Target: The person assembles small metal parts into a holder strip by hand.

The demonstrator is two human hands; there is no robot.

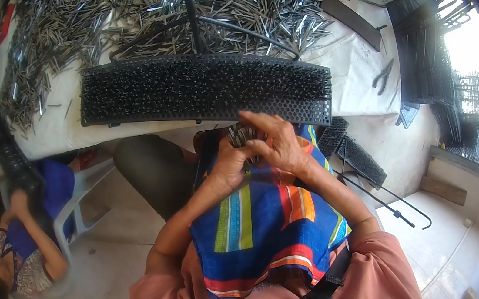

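Observation:
In front of my body, over a colourful striped apron (pixel 234 223), my two hands are together around a bundle of thin grey metal strips (pixel 242 135). My left hand (pixel 231 163) is closed about the bundle's left side, with the strip ends standing out at the top. From the right, my right hand (pixel 278 144) presses its thumb against the strips, its fingers curving over them. Just beyond my hands lies a long black perforated panel (pixel 301 98) along the table's near edge. Dense upright strips fill most of it, while bare holes show at its right end.
A big heap of loose metal strips (pixel 255 0) covers the white-covered table (pixel 359 87). Pliers (pixel 384 76) and a flat dark bar (pixel 351 22) lie to the right. A black metal stand (pixel 192 15) rises behind the panel. At left, another person (pixel 33 252) sits in a chair.

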